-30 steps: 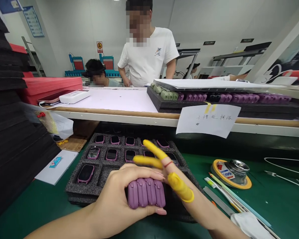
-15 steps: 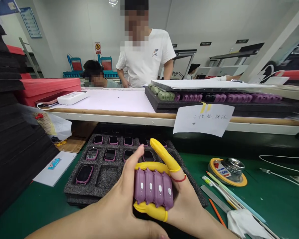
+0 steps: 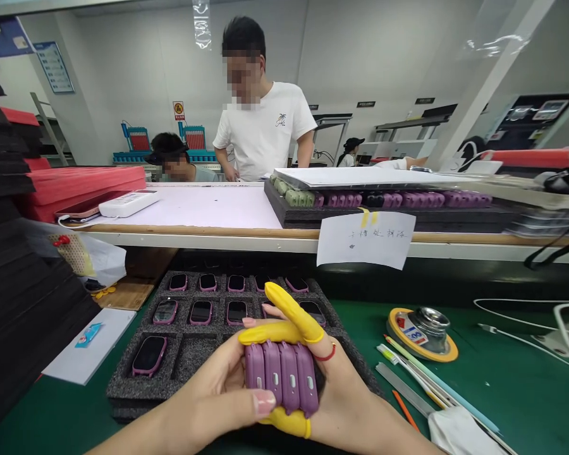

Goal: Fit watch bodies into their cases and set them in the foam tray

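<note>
A row of several purple smartwatch bodies (image 3: 290, 379), pressed side by side with their side buttons facing me, is gripped low over the front of a foam tray. My right hand (image 3: 346, 385), with yellow finger cots on some fingers, is closed around the row from the right. From the left, my left hand (image 3: 208, 395) has its thumb laid across the leftmost body, its other fingers partly hidden behind. The dark grey foam tray (image 3: 137, 392) holds more purple watches in its slots, such as one watch (image 3: 150, 355) at front left.
A tape roll (image 3: 422, 335), thin tools (image 3: 403, 385) and a white cloth (image 3: 459, 430) lie on the green table at right. Black foam sheets (image 3: 23, 253) are stacked at left. A shelf (image 3: 208, 237) crosses above the tray, bearing another foam tray (image 3: 289, 218). A person (image 3: 270, 133) stands behind.
My left thumb has come down from below onto the front of the leftmost watch body, and my left fingers have bent behind the row. The camera view has tilted up slightly.
</note>
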{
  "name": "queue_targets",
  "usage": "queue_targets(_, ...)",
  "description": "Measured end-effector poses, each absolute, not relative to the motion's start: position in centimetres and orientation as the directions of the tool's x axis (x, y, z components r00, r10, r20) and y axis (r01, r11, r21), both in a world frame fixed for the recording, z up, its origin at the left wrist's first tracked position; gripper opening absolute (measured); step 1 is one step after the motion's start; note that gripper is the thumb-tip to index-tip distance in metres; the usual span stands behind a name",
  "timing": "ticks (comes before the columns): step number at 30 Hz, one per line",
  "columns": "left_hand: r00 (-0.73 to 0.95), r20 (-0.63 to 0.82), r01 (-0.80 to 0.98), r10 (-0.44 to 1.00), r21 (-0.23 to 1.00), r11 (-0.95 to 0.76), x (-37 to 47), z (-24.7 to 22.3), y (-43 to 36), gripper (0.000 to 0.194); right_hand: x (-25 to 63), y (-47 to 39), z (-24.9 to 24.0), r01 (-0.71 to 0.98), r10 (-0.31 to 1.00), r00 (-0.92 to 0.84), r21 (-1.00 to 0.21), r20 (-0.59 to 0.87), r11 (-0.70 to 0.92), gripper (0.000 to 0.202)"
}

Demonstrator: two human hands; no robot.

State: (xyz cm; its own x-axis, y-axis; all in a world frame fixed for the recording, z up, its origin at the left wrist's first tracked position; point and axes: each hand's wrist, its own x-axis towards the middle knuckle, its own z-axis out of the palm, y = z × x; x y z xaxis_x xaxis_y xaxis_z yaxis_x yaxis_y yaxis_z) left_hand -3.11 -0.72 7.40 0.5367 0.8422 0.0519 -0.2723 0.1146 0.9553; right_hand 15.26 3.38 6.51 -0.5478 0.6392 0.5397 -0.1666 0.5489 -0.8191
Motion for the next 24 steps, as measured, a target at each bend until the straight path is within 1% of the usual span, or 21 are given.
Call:
queue_targets(2, 0.536, 0.053, -0.275, 0.843, 0.955, 0.115, -3.3, 7.3, -0.6, 0.048, 15.4, 3.3, 6.6, -0.224, 0.651, -0.567, -0.855, 0.505, 0.468, 0.084)
queue_targets(4, 0.519, 0.04, -0.252, 0.854, 0.962, 0.108, -3.4, 7.1, -0.5, 0.047, 15.4, 3.3, 6.7, -0.24, 0.647, -0.582, -0.865, 0.492, 0.442, 0.082)
queue_targets(7, 0.498, 0.025, -0.239, 0.867, 0.965, 0.109, -3.4, 6.7, -0.4, 0.045, 15.2, 3.6, 7.0, -0.164, 0.635, -0.572, -0.831, 0.519, 0.531, 0.096)
queue_targets(9, 0.48, 0.017, -0.228, 0.877, 0.968, 0.106, -3.3, 6.4, -0.2, 0.046, 14.9, 3.9, 7.1, -0.123, 0.621, -0.556, -0.794, 0.552, 0.596, 0.1)
queue_targets(12, 0.398, 0.008, -0.182, 0.917, 0.981, 0.07, -3.0, 6.5, 0.1, 0.05, 14.6, 4.3, 6.8, -0.081, 0.576, -0.517, -0.706, 0.634, 0.704, 0.094)
queue_targets(14, 0.354, -0.001, -0.15, 0.935, 0.987, 0.058, -2.9, 6.7, 0.2, 0.048, 14.4, 4.5, 6.3, -0.041, 0.561, -0.493, -0.661, 0.665, 0.749, 0.086)
queue_targets(17, 0.353, -0.024, -0.131, 0.935, 0.989, 0.075, -2.9, 6.8, 0.4, 0.045, 14.2, 4.6, 5.7, -0.02, 0.586, -0.49, -0.68, 0.646, 0.733, 0.076)
queue_targets(20, 0.337, -0.035, -0.153, 0.941, 0.984, 0.091, -2.8, 6.1, 0.6, 0.048, 14.1, 4.7, 5.3, -0.018, 0.602, -0.501, -0.703, 0.622, 0.711, 0.074)
queue_targets(22, 0.312, -0.036, -0.17, 0.949, 0.981, 0.093, -2.7, 5.4, 0.8, 0.053, 14.0, 4.9, 5.3, 0.006, 0.572, -0.504, -0.659, 0.647, 0.752, 0.069)
queue_targets(24, 0.301, -0.043, -0.176, 0.953, 0.979, 0.1, -2.6, 4.9, 0.8, 0.055, 14.0, 5.0, 5.2, 0.038, 0.52, -0.506, -0.585, 0.688, 0.81, 0.065)
